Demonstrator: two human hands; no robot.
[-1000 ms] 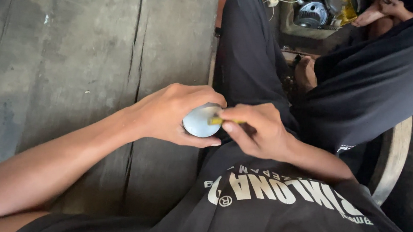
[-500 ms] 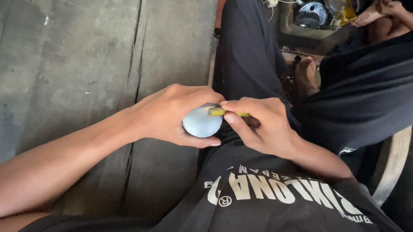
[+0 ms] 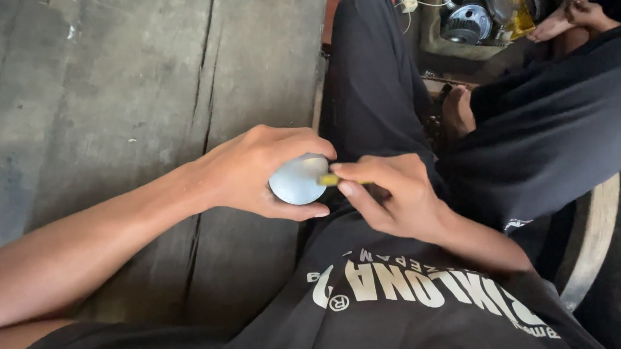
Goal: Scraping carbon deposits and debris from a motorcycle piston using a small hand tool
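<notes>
Since the earlier frames the right hand (image 3: 392,201) has slid its yellow tool (image 3: 329,180) a little along the edge of the round grey part (image 3: 298,181), and the tool now shows as a shorter stub between thumb and forefinger; the left hand (image 3: 263,167) has kept its place.

The left hand's fingers are curled shut around the round grey part, thumb underneath and the other fingers over the top, so only its smooth pale face shows. The part is held in the air above the person's lap, just in front of the black shirt (image 3: 408,313) with pale lettering and beside the raised knee in black trousers (image 3: 373,82).

The right hand's fingers are closed in a pinch on the yellow tool, whose tip touches the right edge of the grey part. What kind of tool it is cannot be told, since the hand hides most of it.

Under the left forearm lies a floor of worn grey planks (image 3: 100,87). At the top right, well apart from the hands, an engine part of grey metal (image 3: 471,17) sits with white wires, and another person's hand (image 3: 576,10) rests next to it.
</notes>
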